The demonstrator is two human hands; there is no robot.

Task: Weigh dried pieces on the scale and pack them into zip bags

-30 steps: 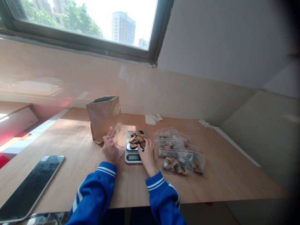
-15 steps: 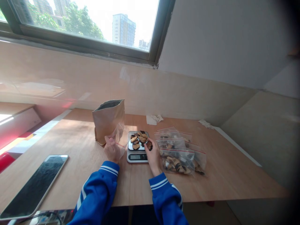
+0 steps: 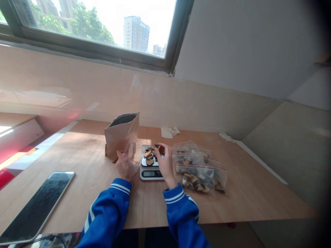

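The right hand (image 3: 165, 164) is over the digital kitchen scale (image 3: 151, 174), its grip closed between thumb and fingers on a dried slice (image 3: 160, 150), dark on one side, held just above the scale's metal platform (image 3: 146, 162). More dried slices (image 3: 149, 156), tan with dark edges, lie heaped on that platform, and the held slice is close above them. The left hand (image 3: 125, 166) sits just left of the scale, its grip pinched on the edge of a clear zip bag (image 3: 131, 153) with a red-lined seal, which stands up with its mouth toward the scale. The scale's display (image 3: 149, 174) is lit, but its figures are too small to read.

Behind the zip bag stands an open kraft paper pouch (image 3: 121, 136), upright on the wooden tabletop (image 3: 82, 165). To the right of the scale, a pile of filled zip bags (image 3: 196, 177) overlaps, each holding similar slices. A smartphone (image 3: 37, 206) lies face up at the near left, and two paper scraps (image 3: 168, 132) (image 3: 226, 137) lie toward the far edge. Both forearms are in blue sleeves (image 3: 106, 213) with white stripes.
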